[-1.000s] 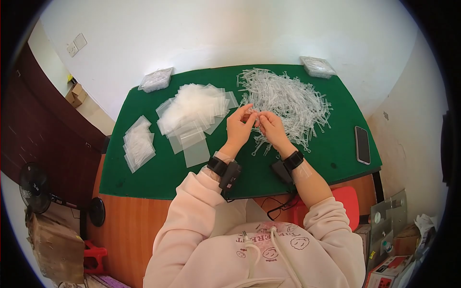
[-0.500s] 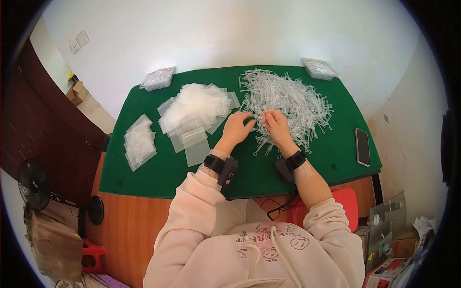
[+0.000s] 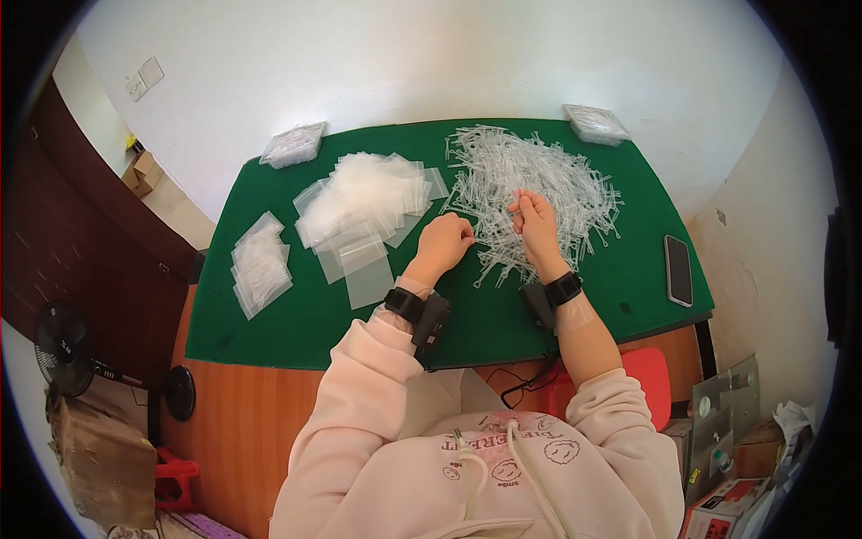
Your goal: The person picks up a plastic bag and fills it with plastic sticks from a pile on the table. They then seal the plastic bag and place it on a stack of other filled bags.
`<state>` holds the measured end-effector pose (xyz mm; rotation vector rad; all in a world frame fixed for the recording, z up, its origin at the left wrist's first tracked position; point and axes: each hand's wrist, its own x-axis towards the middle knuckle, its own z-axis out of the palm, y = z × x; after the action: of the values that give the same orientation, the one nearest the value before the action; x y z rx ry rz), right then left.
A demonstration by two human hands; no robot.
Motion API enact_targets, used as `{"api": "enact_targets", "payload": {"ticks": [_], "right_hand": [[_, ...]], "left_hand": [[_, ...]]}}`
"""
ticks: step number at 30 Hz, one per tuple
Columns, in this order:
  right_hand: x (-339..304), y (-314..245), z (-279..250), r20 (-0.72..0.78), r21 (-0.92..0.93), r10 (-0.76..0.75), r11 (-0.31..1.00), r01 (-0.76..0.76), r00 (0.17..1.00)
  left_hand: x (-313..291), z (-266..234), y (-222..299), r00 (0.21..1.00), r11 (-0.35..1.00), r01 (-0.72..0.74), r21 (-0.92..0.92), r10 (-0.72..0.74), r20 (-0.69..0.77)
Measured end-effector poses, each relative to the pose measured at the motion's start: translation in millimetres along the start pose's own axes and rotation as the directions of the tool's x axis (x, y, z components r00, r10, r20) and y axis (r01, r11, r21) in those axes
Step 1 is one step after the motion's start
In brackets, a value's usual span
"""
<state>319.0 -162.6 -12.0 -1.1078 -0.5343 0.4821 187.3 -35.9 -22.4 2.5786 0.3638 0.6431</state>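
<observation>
A large heap of small clear plastic sticks with ringed ends (image 3: 548,175) lies on the right half of the green-covered table (image 3: 296,346). Over its near part, my right hand (image 3: 539,229) has thumb and fingers pinched together; whatever is between them blends into the heap. At the heap's left edge my left hand (image 3: 444,241) is closed, fingers curled inward, and its contents are hidden. Clear flat plastic bags (image 3: 364,202) are spread in a pile left of that hand. Farther left lies a smaller stack of bags (image 3: 262,267) that look filled.
Clear plastic boxes stand at the table's far corners, a left box (image 3: 294,145) and a right box (image 3: 597,126). Near the right edge lies a phone (image 3: 679,272). A red stool (image 3: 642,386) is partly under the table, and a black fan (image 3: 65,346) stands at the left.
My right hand has moved away from my left hand, to the right and slightly farther over the heap. My left hand's fingers have curled in, staying in nearly the same place.
</observation>
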Motion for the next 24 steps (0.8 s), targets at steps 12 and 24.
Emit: {"api": "enact_targets", "payload": {"ticks": [12,24], "right_hand": [[0.1,2.7,-1.2,0.025,-0.05,-0.009,0.999,0.01,1.0],[0.0,4.8,0.0,0.042,-0.082,-0.022,0.996,0.025,0.999]], "left_hand": [[5.5,-12.0,4.2,0.991,0.916,0.065,-0.396,-0.107,-0.085],[-1.2,-17.5,-5.8,0.97,0.998,0.056,-0.024,-0.048,0.237]]}}
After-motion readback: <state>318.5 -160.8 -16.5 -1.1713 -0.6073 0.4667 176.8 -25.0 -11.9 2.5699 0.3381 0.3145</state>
